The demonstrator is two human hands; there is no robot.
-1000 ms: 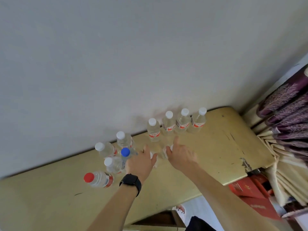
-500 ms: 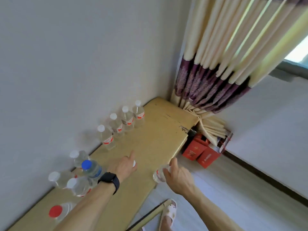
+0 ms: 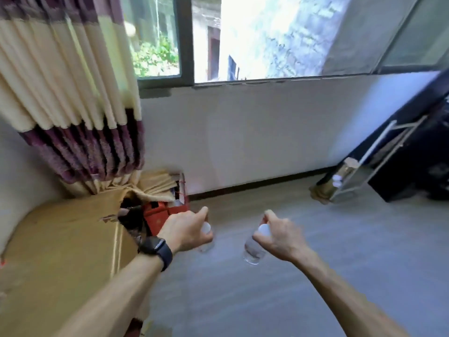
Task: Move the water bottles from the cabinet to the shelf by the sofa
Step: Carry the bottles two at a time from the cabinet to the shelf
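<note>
My left hand [image 3: 185,231], with a black watch on the wrist, is closed around a clear water bottle [image 3: 206,239] with a white cap, held out over the floor just past the cabinet's end. My right hand [image 3: 279,235] grips a second clear water bottle [image 3: 254,250] near its white cap, the body hanging down. The yellow cabinet top [image 3: 60,239] lies at the lower left; no other bottles on it are in view. At the far right a small gold-framed shelf [image 3: 340,178] beside a dark sofa [image 3: 418,156] holds two white-capped bottles [image 3: 336,181].
A cream and purple curtain [image 3: 73,105] hangs over the cabinet's far end. Red boxes [image 3: 167,212] sit on the floor beside the cabinet. A window [image 3: 243,37] tops the white wall ahead. Grey floor [image 3: 291,276] stretches between me and the shelf.
The view swung right, away from the wall and the row of bottles. Both hands lifted a bottle each off the cabinet and now hold them out over the floor.
</note>
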